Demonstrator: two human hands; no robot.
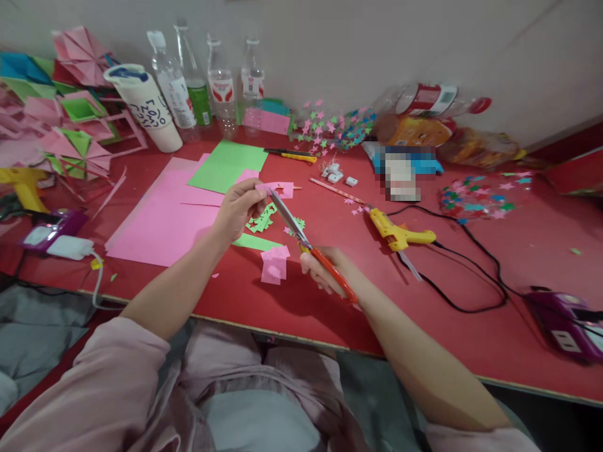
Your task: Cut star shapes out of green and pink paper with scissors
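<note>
My left hand pinches a small piece of pink paper between thumb and fingers. In my right hand is a pair of scissors with orange handles, its blades pointing up and left to the paper's edge. The blades look close together. Below them on the red table lie green paper scraps, a green paper strip and a pink paper cutout. A green sheet overlaps a large pink sheet left of my hands.
A yellow glue gun trails a black cord towards a purple power strip. Behind stand several clear bottles and a white tumbler. Folded paper crafts crowd the left; bags of paper stars lie right and back.
</note>
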